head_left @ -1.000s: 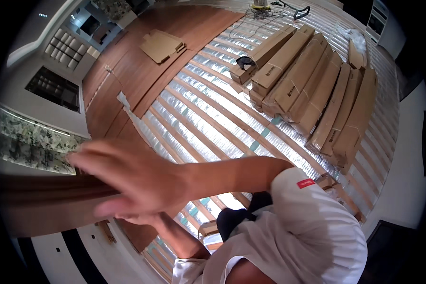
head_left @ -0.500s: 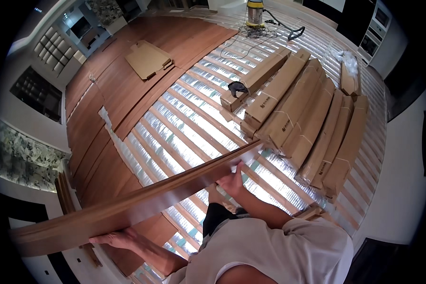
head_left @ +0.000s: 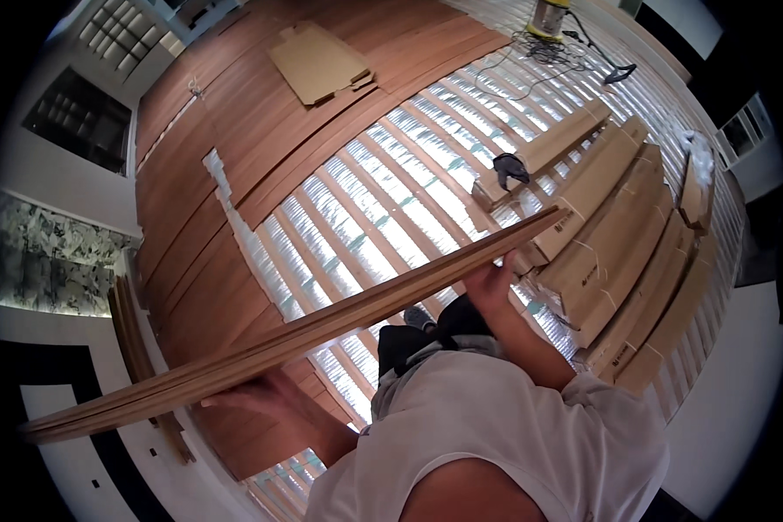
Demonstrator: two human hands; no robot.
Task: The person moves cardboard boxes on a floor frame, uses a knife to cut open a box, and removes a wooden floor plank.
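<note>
Across the front of me stretches a long stack of brown wooden floorboards (head_left: 296,335), its thin layered edges turned up towards me. My left hand (head_left: 257,396) supports it from beneath, left of the middle, with the fingertips partly hidden under the wood. Nearer the far right end, my right hand (head_left: 491,280) grips the boards from below and the side. That end overlaps the long cardboard cartons in the picture; whether it touches them I cannot tell. Under the stack run wooden joists (head_left: 361,187) with silver foil between them.
Laid reddish-brown flooring (head_left: 244,104) covers the left, with a flattened cardboard sheet (head_left: 317,65) on it. Several long cartons (head_left: 613,252) lie at the right, a dark cloth-like item (head_left: 511,168) on one. A vacuum cleaner (head_left: 548,17) and tangled cable (head_left: 548,54) stand beyond. Upright boards (head_left: 135,339) lean left.
The floorboards have rolled, so their layered edges show instead of the broad face. Their right end has risen in the picture with my right hand. The view has shifted, and a shod foot now shows.
</note>
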